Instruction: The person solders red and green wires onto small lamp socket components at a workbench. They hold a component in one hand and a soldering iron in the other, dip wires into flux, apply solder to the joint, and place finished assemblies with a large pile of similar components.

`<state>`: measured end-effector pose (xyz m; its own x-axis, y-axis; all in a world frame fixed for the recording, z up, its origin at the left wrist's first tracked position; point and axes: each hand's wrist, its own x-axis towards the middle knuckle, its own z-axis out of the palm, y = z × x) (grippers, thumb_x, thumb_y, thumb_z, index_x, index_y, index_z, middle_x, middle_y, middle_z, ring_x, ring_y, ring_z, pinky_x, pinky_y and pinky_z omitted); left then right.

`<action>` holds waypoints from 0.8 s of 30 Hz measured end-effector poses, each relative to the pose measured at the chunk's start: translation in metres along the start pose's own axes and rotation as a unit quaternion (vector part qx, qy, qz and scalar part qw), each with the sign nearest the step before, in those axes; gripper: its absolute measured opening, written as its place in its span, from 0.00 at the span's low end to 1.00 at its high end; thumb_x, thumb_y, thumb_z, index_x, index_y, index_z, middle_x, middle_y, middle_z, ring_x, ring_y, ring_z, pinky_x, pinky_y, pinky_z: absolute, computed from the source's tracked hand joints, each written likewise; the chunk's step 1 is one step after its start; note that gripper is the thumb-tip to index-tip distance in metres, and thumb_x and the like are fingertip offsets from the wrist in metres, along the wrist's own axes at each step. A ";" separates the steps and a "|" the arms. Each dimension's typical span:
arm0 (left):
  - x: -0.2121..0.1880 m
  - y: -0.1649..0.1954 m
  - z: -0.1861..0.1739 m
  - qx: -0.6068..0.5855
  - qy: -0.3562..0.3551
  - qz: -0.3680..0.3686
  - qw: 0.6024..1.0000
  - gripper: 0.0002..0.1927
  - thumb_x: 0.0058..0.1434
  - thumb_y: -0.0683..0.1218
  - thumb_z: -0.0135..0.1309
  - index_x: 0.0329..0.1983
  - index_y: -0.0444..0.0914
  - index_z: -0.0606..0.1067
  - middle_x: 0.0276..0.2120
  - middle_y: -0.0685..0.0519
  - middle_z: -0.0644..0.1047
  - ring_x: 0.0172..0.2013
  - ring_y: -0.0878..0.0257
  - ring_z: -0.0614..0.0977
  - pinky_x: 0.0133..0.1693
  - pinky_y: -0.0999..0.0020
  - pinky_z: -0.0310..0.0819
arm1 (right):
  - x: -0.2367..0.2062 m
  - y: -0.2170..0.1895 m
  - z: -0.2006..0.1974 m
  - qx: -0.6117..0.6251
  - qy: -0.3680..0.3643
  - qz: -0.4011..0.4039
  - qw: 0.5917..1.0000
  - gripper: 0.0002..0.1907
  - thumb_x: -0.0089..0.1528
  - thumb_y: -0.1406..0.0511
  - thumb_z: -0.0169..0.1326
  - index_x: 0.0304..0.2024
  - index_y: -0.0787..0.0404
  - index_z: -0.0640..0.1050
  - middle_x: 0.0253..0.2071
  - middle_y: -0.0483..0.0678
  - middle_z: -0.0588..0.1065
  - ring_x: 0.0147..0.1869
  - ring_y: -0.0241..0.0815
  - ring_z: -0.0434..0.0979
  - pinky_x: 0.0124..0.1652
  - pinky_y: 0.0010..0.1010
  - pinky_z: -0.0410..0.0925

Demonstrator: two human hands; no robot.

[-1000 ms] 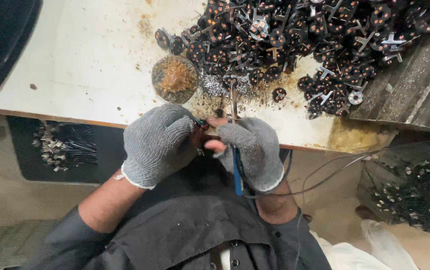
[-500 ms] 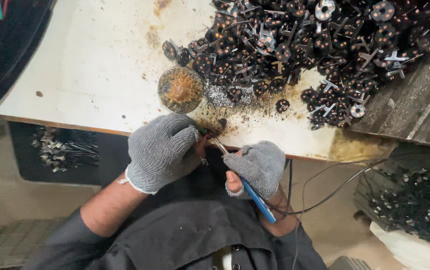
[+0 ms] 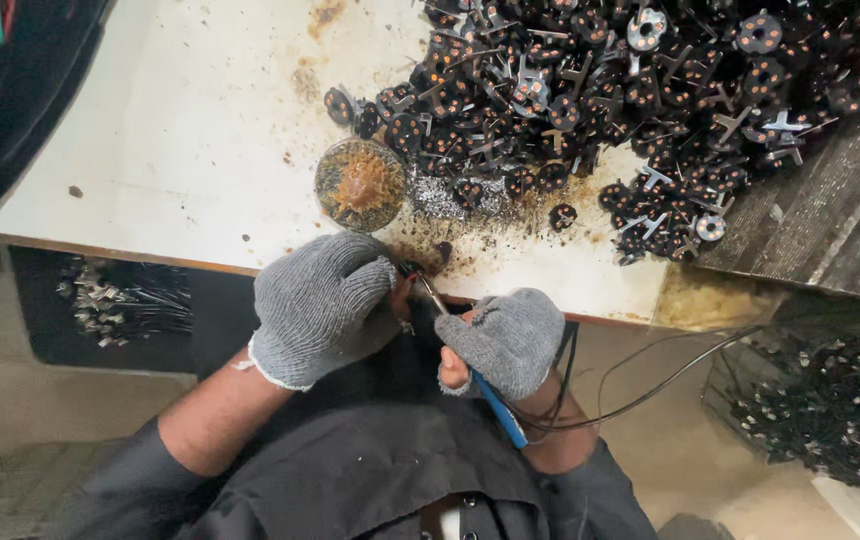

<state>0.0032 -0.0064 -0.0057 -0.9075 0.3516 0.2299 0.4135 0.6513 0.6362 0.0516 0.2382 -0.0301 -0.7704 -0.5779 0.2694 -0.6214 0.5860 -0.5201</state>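
Observation:
My left hand [image 3: 318,303], in a grey knit glove, is closed around a small dark part at the near edge of the white bench [image 3: 150,150]; the part is mostly hidden by my fingers. My right hand [image 3: 505,340], also gloved, grips a soldering iron [image 3: 495,405] with a blue handle. Its metal tip [image 3: 432,295] points up and left and meets the part by my left fingertips. A black cable [image 3: 650,385] runs from the handle off to the right.
A round tin of brown flux [image 3: 360,184] sits just beyond my left hand. A large heap of dark disc-shaped parts with metal prongs [image 3: 610,90] covers the bench's right half. More parts lie in bins below at left [image 3: 115,300] and right [image 3: 830,420].
My right hand has tilted the iron, swinging its handle down and right while the tip stays at the part. My left hand has hardly moved. The view has shifted slightly.

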 end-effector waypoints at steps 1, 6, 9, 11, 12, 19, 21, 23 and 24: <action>0.000 0.000 0.000 -0.003 0.003 0.001 1.000 0.09 0.51 0.47 0.67 0.30 0.45 0.76 0.31 0.54 0.77 0.28 0.54 0.79 0.27 0.59 0.69 | 0.001 -0.001 0.000 0.002 0.013 -0.004 1.000 0.13 0.50 0.57 0.64 0.38 0.49 0.84 0.25 0.40 0.75 0.27 0.45 0.75 0.27 0.40 0.62; 0.000 0.001 0.000 -0.004 -0.009 -0.005 1.000 0.09 0.51 0.46 0.66 0.30 0.44 0.76 0.31 0.54 0.77 0.28 0.54 0.79 0.27 0.59 0.69 | 0.004 -0.002 -0.005 0.016 0.006 0.007 1.000 0.13 0.53 0.57 0.64 0.40 0.51 0.84 0.27 0.41 0.76 0.29 0.45 0.76 0.29 0.41 0.63; 0.001 0.000 -0.003 -0.007 -0.008 0.002 1.000 0.09 0.49 0.46 0.66 0.30 0.44 0.76 0.32 0.54 0.77 0.29 0.53 0.79 0.28 0.59 0.69 | 0.007 -0.002 -0.007 0.016 0.000 0.001 1.000 0.13 0.53 0.56 0.63 0.39 0.52 0.84 0.27 0.42 0.75 0.29 0.46 0.76 0.29 0.41 0.63; 0.001 0.000 -0.004 -0.019 -0.011 0.004 1.000 0.11 0.47 0.47 0.66 0.31 0.44 0.76 0.33 0.53 0.77 0.30 0.53 0.80 0.28 0.59 0.70 | 0.008 -0.005 -0.008 0.026 0.002 0.026 0.999 0.13 0.53 0.56 0.61 0.37 0.53 0.84 0.26 0.43 0.74 0.29 0.47 0.75 0.30 0.42 0.63; 0.000 0.000 -0.004 -0.014 -0.018 -0.001 1.000 0.10 0.48 0.47 0.66 0.30 0.44 0.76 0.32 0.53 0.77 0.30 0.53 0.80 0.28 0.59 0.70 | 0.008 -0.006 -0.007 0.030 0.003 0.040 0.999 0.13 0.53 0.56 0.61 0.36 0.53 0.84 0.25 0.44 0.74 0.28 0.48 0.75 0.30 0.42 0.63; -0.001 -0.002 -0.003 -0.019 -0.015 -0.001 1.000 0.12 0.47 0.47 0.67 0.31 0.45 0.75 0.33 0.54 0.76 0.30 0.53 0.80 0.29 0.58 0.71 | 0.009 -0.005 -0.005 0.058 0.079 0.029 0.995 0.10 0.55 0.58 0.58 0.34 0.54 0.83 0.25 0.45 0.71 0.28 0.48 0.73 0.31 0.41 0.63; -0.001 -0.002 -0.003 -0.018 -0.018 0.002 1.000 0.13 0.46 0.48 0.67 0.31 0.45 0.75 0.33 0.53 0.76 0.30 0.53 0.80 0.29 0.58 0.71 | 0.010 -0.005 -0.005 0.056 0.075 0.026 0.995 0.10 0.55 0.58 0.58 0.34 0.55 0.83 0.24 0.45 0.71 0.28 0.49 0.73 0.31 0.41 0.63; -0.001 -0.003 -0.003 -0.007 -0.012 0.009 1.000 0.13 0.46 0.48 0.68 0.31 0.45 0.76 0.32 0.53 0.77 0.30 0.53 0.80 0.27 0.58 0.70 | 0.011 -0.004 -0.005 0.059 0.088 0.020 0.994 0.10 0.56 0.58 0.58 0.34 0.55 0.83 0.25 0.45 0.71 0.28 0.48 0.73 0.32 0.41 0.64; -0.001 -0.003 -0.003 -0.010 -0.017 0.008 1.000 0.13 0.45 0.49 0.68 0.31 0.45 0.76 0.32 0.53 0.76 0.29 0.53 0.80 0.27 0.58 0.70 | 0.011 -0.004 -0.005 0.059 0.084 0.022 0.994 0.10 0.56 0.58 0.58 0.34 0.55 0.83 0.25 0.45 0.71 0.28 0.48 0.73 0.32 0.41 0.64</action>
<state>0.0024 -0.0110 -0.0054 -0.8980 0.3841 0.2148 0.4254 0.6330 0.6468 0.0451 0.2323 -0.0205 -0.8156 -0.4438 0.3712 -0.5731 0.5317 -0.6236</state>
